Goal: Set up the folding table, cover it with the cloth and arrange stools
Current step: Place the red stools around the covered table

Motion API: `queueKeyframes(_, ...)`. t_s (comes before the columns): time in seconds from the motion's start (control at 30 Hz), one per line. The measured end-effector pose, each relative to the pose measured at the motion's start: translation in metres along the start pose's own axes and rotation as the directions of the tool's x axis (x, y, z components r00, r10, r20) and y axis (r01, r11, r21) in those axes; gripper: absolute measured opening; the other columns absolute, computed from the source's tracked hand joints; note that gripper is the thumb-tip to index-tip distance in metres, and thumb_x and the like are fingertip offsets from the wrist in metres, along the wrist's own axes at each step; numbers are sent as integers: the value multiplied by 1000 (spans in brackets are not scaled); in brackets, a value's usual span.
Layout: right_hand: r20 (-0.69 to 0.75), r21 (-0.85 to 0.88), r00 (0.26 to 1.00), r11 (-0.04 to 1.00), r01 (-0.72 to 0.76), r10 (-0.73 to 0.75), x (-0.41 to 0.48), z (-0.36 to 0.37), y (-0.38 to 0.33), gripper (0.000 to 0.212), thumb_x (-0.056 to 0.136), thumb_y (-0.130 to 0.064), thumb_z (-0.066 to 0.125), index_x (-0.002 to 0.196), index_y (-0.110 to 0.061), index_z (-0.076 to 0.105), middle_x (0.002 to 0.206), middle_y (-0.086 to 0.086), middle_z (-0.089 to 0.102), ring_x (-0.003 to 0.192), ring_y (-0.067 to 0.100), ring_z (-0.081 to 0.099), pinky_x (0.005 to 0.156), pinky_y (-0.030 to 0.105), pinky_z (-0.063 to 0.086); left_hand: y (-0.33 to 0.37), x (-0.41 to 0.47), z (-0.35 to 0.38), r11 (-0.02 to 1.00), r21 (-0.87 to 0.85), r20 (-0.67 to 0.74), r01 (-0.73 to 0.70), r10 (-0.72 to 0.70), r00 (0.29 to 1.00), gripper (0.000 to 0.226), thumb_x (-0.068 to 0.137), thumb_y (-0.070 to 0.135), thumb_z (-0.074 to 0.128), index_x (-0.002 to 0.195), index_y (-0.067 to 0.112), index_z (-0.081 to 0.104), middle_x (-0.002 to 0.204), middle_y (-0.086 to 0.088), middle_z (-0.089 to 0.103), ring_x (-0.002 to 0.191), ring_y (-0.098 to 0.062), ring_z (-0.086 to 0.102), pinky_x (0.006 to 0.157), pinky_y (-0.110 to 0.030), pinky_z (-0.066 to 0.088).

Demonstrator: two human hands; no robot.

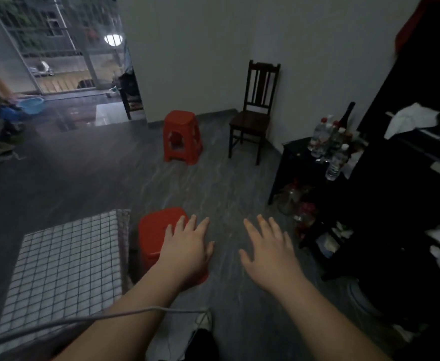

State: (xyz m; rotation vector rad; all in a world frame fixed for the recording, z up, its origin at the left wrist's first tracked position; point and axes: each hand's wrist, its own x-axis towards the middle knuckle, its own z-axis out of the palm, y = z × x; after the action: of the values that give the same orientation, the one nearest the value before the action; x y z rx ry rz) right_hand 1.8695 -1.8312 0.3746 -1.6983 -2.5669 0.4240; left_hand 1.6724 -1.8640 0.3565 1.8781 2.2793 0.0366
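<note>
A table covered with a white checked cloth (65, 259) stands at the lower left. A red plastic stool (152, 233) sits on the floor right beside the table's right edge. My left hand (187, 246) hovers over that stool's right side, fingers spread, holding nothing. My right hand (268, 246) is held out over the bare floor to the right, also spread and empty. A second red stool (181, 135) stands farther away by the white wall.
A dark wooden chair (252, 118) stands in the far corner. A black side table (299, 162) with bottles and a dark cluttered shelf unit (409, 178) line the right. A grey cable (83, 320) crosses my left arm. A blue basin (31, 105) sits by the balcony door.
</note>
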Motion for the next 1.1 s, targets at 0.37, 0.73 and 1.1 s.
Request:
queueKeyframes(0.37,-12,-6,999,999,39,-39,242,-41,-18,74,98,-54,40,159,-34,3,168,0,1,154,23,-4,124,48,6,-60,230,-55,1000,27,-40,10,-9,999,70,96,58,36,157,30,14,164,-7,19,151,-30,14,121,-50,17)
queueKeyframes(0.73,-29,68,999,997,36,-34,453,-60,18,76,96,-54,44,159,-34,5,168,1,6,154,23,4,124,45,11,-72,438,-96,999,13,2,39,-39,999,70,97,56,38,157,30,12,165,-6,16,151,-31,12,121,-53,16)
queueKeyframes(1.1,2,35,980,979,199,-199,708,-111,100,75,97,-53,42,159,-34,3,168,0,3,154,23,0,124,46,10,-38,661,-111,977,4,-27,213,-213,977,70,96,58,38,157,32,14,165,-4,16,152,-29,13,121,-51,16)
